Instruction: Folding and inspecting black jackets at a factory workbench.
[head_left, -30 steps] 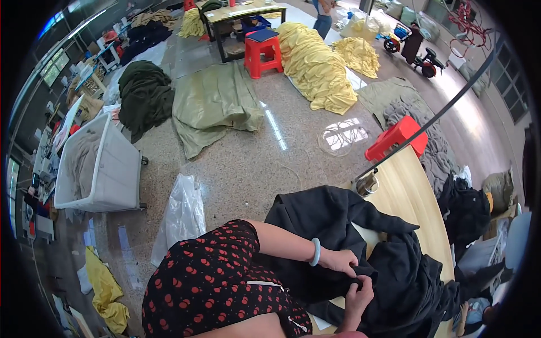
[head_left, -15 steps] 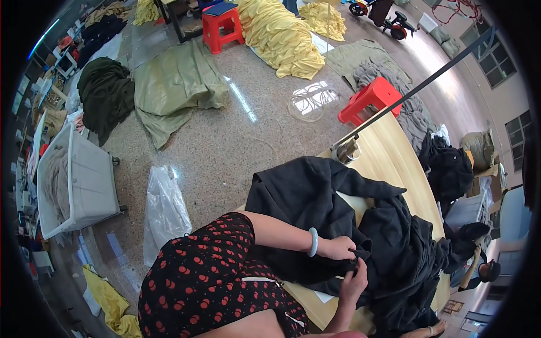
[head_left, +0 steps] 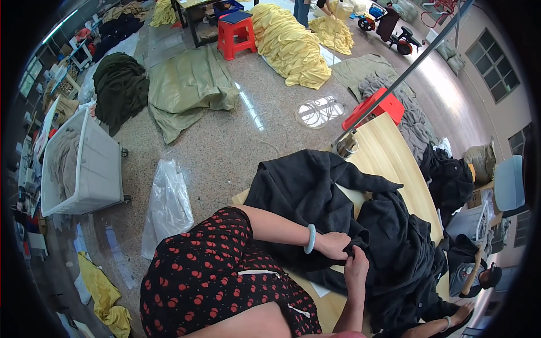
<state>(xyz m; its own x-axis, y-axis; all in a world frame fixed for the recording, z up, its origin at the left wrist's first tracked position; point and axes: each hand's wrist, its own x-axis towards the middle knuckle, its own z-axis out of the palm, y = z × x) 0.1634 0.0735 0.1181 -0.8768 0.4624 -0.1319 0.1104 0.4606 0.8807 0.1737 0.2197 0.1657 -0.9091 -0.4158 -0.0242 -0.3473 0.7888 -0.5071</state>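
Taking our hands as the dial's centre, with twelve at the top of the view, the dark garment (head_left: pixel 307 197) lies on the table (head_left: pixel 389 141), reaching mainly from ten o'clock to one; we cannot tell whether the dark heap (head_left: pixel 403 253) at three is the same piece. Our left hand (head_left: pixel 335 245) comes in from nine, its fingers bent nearly closed on a gathered fold (head_left: pixel 359 239); our right hand (head_left: pixel 356 267), from six, has its fingertips drawn to a pinch on that same fold, and how much cloth each has caught is hidden. We judge the cloth soft, limp and matt, hardly slippery, heavy enough to drag as a whole, and safe under a firm pinch. The doubled edge between our fingers looks the best hold for close work; to shift everything, we would gather the broad panel at eleven, since the sleeve-like length (head_left: pixel 375 180) at one would only trail. The tabletop's edge runs near the cloth at ten, where weight could slide over, and its curved rim bounds us at two. Wood shows at one, giving room to spread, but the metal-looking cup (head_left: pixel 345 146) at twelve stands close to the cloth, and a co-worker's hand (head_left: pixel 465 311) at four limits any sweep that way.
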